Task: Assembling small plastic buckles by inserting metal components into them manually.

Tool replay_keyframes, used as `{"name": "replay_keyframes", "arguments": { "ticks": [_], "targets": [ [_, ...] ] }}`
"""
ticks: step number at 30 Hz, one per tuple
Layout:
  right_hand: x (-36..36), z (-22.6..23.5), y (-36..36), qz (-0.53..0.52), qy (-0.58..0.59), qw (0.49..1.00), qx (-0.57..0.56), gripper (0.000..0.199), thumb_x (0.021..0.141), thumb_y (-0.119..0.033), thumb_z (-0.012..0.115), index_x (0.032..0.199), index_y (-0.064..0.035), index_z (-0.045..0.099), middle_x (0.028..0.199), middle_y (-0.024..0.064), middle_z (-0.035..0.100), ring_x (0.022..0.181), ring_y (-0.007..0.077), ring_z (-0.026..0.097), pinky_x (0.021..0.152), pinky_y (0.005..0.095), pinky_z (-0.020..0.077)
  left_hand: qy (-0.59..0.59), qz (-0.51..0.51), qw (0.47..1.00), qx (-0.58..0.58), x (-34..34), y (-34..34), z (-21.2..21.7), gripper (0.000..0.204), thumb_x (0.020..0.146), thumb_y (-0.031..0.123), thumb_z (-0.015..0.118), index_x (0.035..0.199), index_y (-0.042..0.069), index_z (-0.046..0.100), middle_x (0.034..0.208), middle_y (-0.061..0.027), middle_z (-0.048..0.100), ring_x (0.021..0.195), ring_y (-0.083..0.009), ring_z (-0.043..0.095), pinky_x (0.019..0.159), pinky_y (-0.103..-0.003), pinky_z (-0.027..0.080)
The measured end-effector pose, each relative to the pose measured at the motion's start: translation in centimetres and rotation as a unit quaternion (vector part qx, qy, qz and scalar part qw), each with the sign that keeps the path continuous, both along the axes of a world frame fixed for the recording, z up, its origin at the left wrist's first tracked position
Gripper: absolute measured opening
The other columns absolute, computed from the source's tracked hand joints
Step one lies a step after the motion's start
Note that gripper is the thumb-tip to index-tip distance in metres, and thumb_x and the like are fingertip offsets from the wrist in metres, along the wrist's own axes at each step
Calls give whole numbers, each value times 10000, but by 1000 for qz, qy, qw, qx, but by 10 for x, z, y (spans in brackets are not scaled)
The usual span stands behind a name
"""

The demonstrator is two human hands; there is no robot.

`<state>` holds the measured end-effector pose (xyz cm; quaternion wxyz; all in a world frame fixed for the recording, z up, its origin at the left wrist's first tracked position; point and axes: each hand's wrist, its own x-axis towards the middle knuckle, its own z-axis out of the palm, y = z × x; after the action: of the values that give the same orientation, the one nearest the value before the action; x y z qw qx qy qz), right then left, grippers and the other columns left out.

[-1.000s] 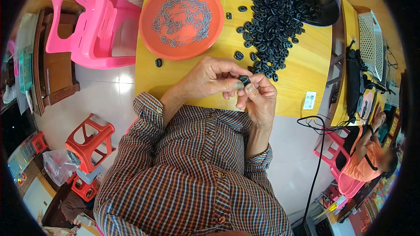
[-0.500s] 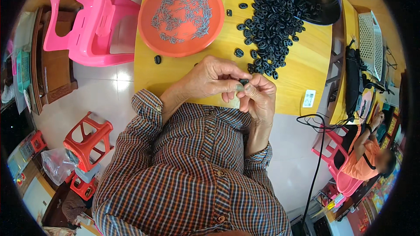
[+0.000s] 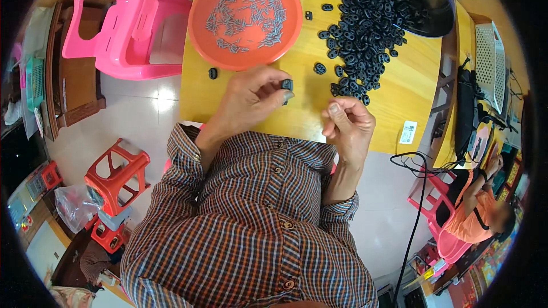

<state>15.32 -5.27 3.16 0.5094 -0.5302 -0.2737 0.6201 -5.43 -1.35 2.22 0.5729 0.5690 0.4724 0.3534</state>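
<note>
My left hand (image 3: 251, 100) pinches a small black plastic cord lock (image 3: 287, 85) between thumb and fingertips, near the table's front edge. To its right, my right hand (image 3: 353, 125) is apart from it, thumb against curled fingers; whether anything small sits in that pinch is hidden. Beyond the left hand stands a round orange bowl (image 3: 198, 37) with many thin grey metal pieces, like springs, (image 3: 274, 17) spread over its bottom. A heap of black oval two-holed pieces (image 3: 365, 40) covers the table's far right part.
A dark tub (image 3: 436, 23) lies on its side behind the heap. Single black pieces (image 3: 213, 73) are scattered on the yellow table (image 3: 297, 122), along with a white label (image 3: 407, 132). A pink chair (image 3: 131, 34) is at the left; a seated person (image 3: 476, 217) is at the right.
My hands, together on a black piece before, have come apart. The left has moved left with the cord lock, and the right has shifted slightly right.
</note>
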Motion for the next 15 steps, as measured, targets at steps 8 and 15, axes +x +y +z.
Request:
{"name": "replay_keyframes", "arguments": {
  "ticks": [8,15],
  "targets": [
    [-31,-16,-6,89,-361,916,149,160,784,-1,686,939,15,653,796,38,561,612,84,550,534,200,447,168,27,966,193,-8,-19,-13,255,755,-21,658,1005,3,611,888,-108,554,669,-211,595,553,-302,479],
    [-54,-18,-4,135,-491,840,190,319,759,-24,683,1067,9,609,853,124,565,635,219,624,554,312,515,204,72,941,260,-6,-23,-20,307,736,-51,653,1035,3,615,895,-118,555,681,-240,597,573,-320,491]
  ]
}}
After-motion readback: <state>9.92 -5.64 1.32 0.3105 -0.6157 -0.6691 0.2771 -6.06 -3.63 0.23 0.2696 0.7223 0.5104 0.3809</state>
